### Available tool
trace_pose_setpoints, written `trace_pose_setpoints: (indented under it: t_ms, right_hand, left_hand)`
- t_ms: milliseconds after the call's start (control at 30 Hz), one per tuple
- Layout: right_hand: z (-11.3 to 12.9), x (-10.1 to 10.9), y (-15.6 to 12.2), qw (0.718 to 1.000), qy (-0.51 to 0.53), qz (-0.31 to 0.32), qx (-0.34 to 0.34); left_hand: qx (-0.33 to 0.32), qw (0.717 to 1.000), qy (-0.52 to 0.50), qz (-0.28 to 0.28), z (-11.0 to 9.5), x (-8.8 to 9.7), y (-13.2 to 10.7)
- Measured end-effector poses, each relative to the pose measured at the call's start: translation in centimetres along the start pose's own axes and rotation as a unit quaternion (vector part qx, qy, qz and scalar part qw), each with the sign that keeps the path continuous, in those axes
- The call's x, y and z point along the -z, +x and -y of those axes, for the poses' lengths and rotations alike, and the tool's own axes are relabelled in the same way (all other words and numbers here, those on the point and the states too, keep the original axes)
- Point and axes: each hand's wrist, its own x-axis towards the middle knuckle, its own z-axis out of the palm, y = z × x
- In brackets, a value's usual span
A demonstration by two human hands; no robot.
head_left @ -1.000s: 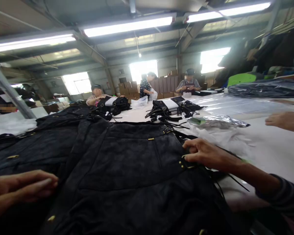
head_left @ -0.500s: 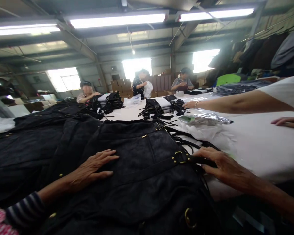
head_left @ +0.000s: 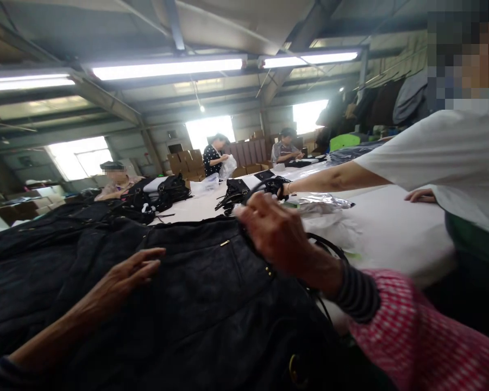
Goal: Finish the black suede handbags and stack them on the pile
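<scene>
A large black suede bag (head_left: 204, 293) with small gold studs and a gold zip pull lies flat on the table in front of me. My left hand (head_left: 124, 274) rests flat on its left part, fingers stretched out. My right hand (head_left: 275, 231) is raised over the bag's upper right corner, fingers curled at the bag's top edge beside the black straps (head_left: 330, 247); what it grips is hidden. More black bags (head_left: 32, 255) are piled to the left.
A co-worker in a white shirt (head_left: 448, 157) stands at right, one arm reaching across the white table (head_left: 391, 228) to black bags (head_left: 244, 190) and clear plastic wrap (head_left: 321, 203). Three other people work at the far end near cardboard boxes (head_left: 183, 163).
My right hand rose from the bag's right edge to its upper corner. My left hand slid slightly left. The co-worker leaned further in and the view tilted up.
</scene>
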Motion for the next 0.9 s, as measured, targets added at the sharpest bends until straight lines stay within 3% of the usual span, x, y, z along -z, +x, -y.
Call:
trace_pose_setpoints:
  t_ms: [67,133,200,267,333,400,533,567,633,733,900]
  right_hand:
    - [4.5,-1.7,0.0,0.985,0.089,0.024,0.148]
    - [8.1,-3.3,-1.6,0.943,0.176,0.097,0.264]
    - [10.0,-4.4,-3.6,0.905,0.241,0.180,0.301]
    - [10.0,-4.7,-4.7,0.879,0.296,0.240,0.288]
    - [8.6,-4.4,-4.6,0.863,0.357,0.265,0.241]
    - [6.1,-3.8,-3.6,0.861,0.403,0.267,0.159]
    - [-0.9,-4.2,-2.4,0.903,0.344,0.230,-0.114]
    - [-2.7,-5.0,-2.7,0.903,0.309,0.228,-0.193]
    - [-5.6,-6.9,-4.0,0.872,0.290,0.254,-0.302]
    - [-7.3,-10.0,-6.9,0.809,0.344,0.318,-0.355]
    - [-6.3,-12.2,-10.0,0.774,0.373,0.311,-0.407]
  left_hand:
    - [0.018,0.995,-0.062,-0.077,-1.8,2.1,0.7]
    - [0.017,0.986,-0.083,-0.141,-3.7,4.0,1.2]
    - [0.010,0.980,-0.072,-0.184,-5.5,5.0,1.8]
    - [-0.012,0.980,-0.034,-0.194,-7.1,4.8,2.8]
    - [-0.056,0.985,0.038,-0.159,-8.7,3.2,4.2]
    - [-0.101,0.984,0.116,-0.091,-10.3,0.7,6.3]
    - [-0.174,0.962,0.208,0.016,-12.5,-4.8,11.5]
    - [-0.185,0.953,0.238,0.039,-12.8,-6.1,12.9]
    - [-0.173,0.936,0.300,0.063,-13.0,-8.1,15.8]
    - [-0.136,0.928,0.336,0.081,-12.6,-10.3,19.5]
    - [-0.097,0.919,0.355,0.141,-10.9,-11.1,22.5]
